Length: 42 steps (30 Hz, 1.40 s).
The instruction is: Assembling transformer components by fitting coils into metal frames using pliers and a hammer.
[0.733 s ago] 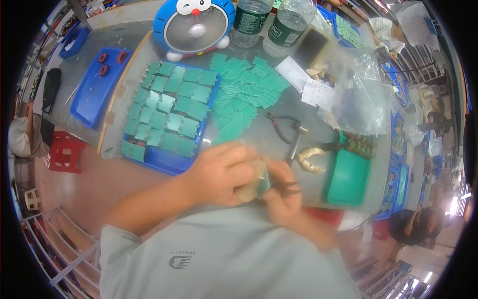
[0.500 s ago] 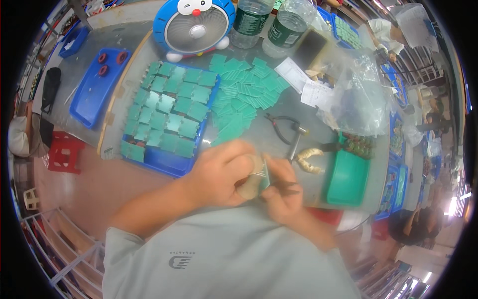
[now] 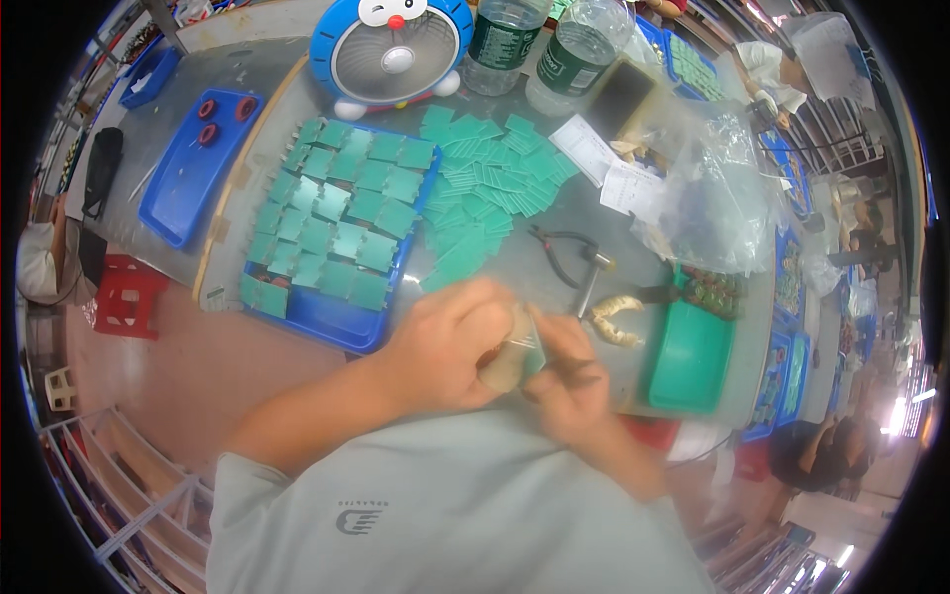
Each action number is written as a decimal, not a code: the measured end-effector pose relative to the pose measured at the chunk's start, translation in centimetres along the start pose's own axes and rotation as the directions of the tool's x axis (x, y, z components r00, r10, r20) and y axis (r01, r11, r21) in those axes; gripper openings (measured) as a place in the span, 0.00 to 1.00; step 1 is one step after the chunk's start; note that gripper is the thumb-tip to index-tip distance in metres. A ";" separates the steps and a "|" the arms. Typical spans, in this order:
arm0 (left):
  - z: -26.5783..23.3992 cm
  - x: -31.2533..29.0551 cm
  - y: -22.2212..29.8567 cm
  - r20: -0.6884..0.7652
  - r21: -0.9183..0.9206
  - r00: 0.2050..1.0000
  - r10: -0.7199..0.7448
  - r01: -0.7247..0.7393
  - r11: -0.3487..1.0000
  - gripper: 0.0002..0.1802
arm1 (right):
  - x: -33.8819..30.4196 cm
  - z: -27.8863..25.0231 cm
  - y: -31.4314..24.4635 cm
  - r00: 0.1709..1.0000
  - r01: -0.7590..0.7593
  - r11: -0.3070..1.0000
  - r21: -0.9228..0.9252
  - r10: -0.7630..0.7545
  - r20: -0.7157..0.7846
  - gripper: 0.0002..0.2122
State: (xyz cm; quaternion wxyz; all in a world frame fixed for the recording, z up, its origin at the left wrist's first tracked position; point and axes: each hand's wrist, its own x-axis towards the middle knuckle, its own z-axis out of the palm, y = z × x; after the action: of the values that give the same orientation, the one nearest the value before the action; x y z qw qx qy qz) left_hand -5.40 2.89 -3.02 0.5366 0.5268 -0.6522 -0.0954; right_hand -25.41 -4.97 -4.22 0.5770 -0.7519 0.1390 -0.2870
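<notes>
Green and small, a circuit board [image 3: 527, 342] sits between my two hands, close to my chest at the near edge of the grey table [image 3: 594, 218]. My left hand [image 3: 450, 342] curls around it from the left, fingers closed on the board and thumb pressed near its lower edge. My right hand [image 3: 564, 371] meets it from the right, fingers pinched together at the board's side; the blur there keeps me from telling whether it grips the board itself or some thin dark tool against it.

Just beyond my left hand lies a blue tray [image 3: 341, 317] filled with rows of the same green boards, tilted and overlapping. To its right a loose heap of green boards [image 3: 485, 178] spreads over the table. Black-handled pliers [image 3: 559, 252] lie near my right hand, with a yellow-handled tool [image 3: 616, 319] just beside them. A green bin [image 3: 690, 356] stands to the right of that, and a crumpled clear plastic bag [image 3: 717, 193] rests behind it. At the far edge stand a round blue-and-white desk fan [image 3: 393, 49] and two clear bottles [image 3: 539, 45]. Another blue tray [image 3: 193, 163] with red rings sits well to the left.
</notes>
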 end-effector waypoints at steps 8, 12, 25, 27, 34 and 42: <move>0.1 0.3 -0.3 -0.011 -0.015 1.000 0.022 -0.022 1.000 0.12 | 0.7 -0.4 -0.1 0.999 -0.028 1.000 -0.009 0.028 0.016 0.30; -0.2 0.7 -0.2 0.013 -0.028 0.999 0.037 -0.037 0.999 0.12 | 0.8 -0.3 -0.1 1.000 -0.029 1.000 -0.006 0.029 0.006 0.30; -0.4 1.6 -0.1 0.058 -0.032 0.977 0.205 -0.203 0.979 0.16 | 0.8 -0.4 -1.0 0.999 -0.034 0.999 0.022 0.034 -0.005 0.29; -0.4 1.5 -0.2 0.051 -0.039 0.966 0.252 -0.250 0.967 0.17 | 0.7 -0.2 -0.7 0.997 -0.080 0.988 0.130 0.081 0.002 0.28; -0.7 1.5 0.4 0.058 -0.033 0.978 0.202 -0.200 0.979 0.16 | 0.8 0.1 -1.3 0.999 0.035 0.998 -0.060 -0.037 -0.018 0.28; -1.3 1.6 1.0 0.130 -0.017 0.991 0.044 -0.042 0.999 0.15 | 0.8 0.2 -1.2 0.992 0.092 0.963 -0.251 -0.112 -0.065 0.30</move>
State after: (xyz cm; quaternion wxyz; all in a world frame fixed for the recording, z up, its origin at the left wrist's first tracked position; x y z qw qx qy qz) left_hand -4.76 2.67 -0.84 0.4988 0.5013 -0.6964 -0.1227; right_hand -24.76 -4.90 -2.94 0.4571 -0.8123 0.1576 -0.3262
